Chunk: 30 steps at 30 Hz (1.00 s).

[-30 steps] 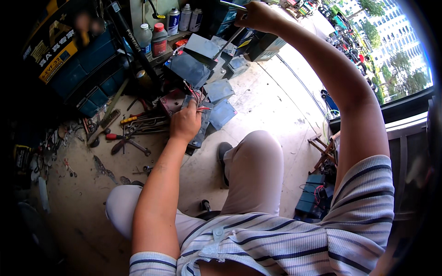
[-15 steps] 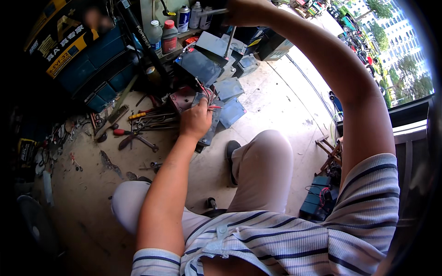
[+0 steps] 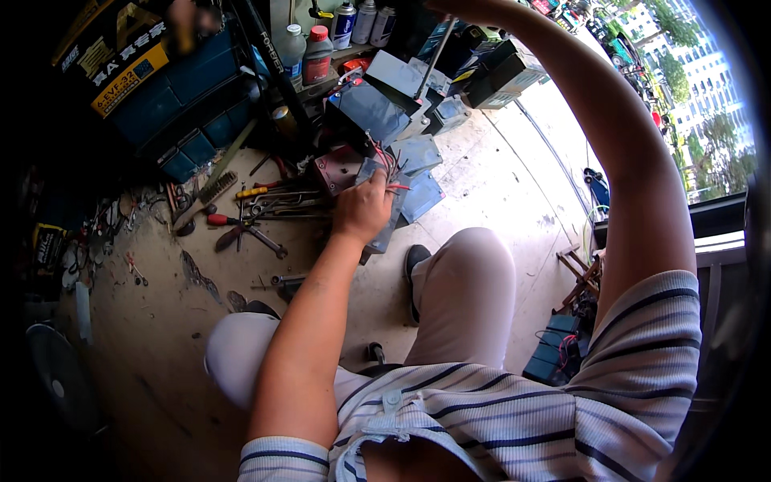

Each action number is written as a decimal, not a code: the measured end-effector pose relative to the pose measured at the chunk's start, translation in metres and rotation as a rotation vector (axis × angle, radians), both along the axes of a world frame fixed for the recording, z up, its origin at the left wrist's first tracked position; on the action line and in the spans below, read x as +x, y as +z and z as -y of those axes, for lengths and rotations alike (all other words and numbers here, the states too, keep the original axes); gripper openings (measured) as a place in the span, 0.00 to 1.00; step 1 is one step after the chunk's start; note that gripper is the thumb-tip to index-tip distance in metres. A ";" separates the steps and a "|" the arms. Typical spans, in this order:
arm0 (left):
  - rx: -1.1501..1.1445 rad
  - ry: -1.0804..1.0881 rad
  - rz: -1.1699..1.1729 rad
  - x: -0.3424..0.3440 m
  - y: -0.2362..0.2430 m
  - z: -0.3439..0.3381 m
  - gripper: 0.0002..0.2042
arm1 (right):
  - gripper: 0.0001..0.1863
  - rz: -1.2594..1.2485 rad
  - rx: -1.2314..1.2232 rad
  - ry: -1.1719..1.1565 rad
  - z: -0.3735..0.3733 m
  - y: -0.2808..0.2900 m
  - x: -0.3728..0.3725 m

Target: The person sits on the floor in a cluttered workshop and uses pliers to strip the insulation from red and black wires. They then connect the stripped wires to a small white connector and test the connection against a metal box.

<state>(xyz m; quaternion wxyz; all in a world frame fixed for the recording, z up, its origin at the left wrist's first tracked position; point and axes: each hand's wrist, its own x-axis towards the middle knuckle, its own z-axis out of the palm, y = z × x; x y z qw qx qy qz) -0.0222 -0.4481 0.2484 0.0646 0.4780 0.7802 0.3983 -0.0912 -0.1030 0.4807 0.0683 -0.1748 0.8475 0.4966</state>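
Note:
My left hand is closed round the near end of a bunch of red and dark wires, over a grey box; the fingertips are partly hidden. At the top edge my right hand, partly cut off, is closed at the upper end of a slim metal rod. The rod slants down, its lower end among grey block batteries. Beside my left hand lies a dark red box. Two lighter grey blocks sit just right of the wires.
Left of my left hand lie wrenches, red- and yellow-handled tools and a brush. Bottles and spray cans stand behind. Teal batteries are by my right side; a wooden stool is beyond my knee.
The whole view has shifted, so things appear farther right and slightly lower. My right hand has moved up and right; the bar beside it no longer shows. My left hand keeps its hold.

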 end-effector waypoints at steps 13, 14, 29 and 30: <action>0.344 0.209 0.202 -0.047 0.020 -0.028 0.15 | 0.18 -0.228 -0.631 -0.440 -0.008 -0.024 0.047; 0.363 0.238 0.194 -0.060 0.029 -0.035 0.15 | 0.17 -0.383 -0.825 -0.646 0.020 -0.017 0.047; -0.091 0.228 -0.526 -0.126 -0.018 -0.205 0.07 | 0.19 -0.366 -0.846 -0.468 0.034 0.006 0.083; -0.006 0.240 -0.514 -0.133 -0.027 -0.204 0.06 | 0.17 -0.381 -0.839 -0.507 0.031 0.005 0.081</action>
